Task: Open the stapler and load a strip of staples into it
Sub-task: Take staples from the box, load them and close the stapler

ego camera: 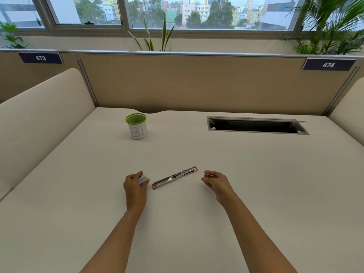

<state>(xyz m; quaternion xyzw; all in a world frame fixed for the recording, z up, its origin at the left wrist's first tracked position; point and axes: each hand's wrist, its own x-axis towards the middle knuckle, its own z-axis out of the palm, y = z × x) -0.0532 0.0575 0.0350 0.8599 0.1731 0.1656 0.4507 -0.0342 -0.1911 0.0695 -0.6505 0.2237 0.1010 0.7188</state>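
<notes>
The stapler (175,177) lies unfolded flat on the white desk (256,194), a long metal strip with pink ends, running from lower left to upper right. My left hand (135,189) rests just left of its near end and grips a small white box (143,179), probably the staple box. My right hand (215,183) hovers to the right of the stapler's far end, fingers loosely curled and apart, holding nothing. No loose strip of staples is visible.
A green-rimmed white cup (136,126) stands further back on the left. An open cable slot (256,126) is set into the desk at the back right. Beige partition panels (197,83) enclose the desk on three sides.
</notes>
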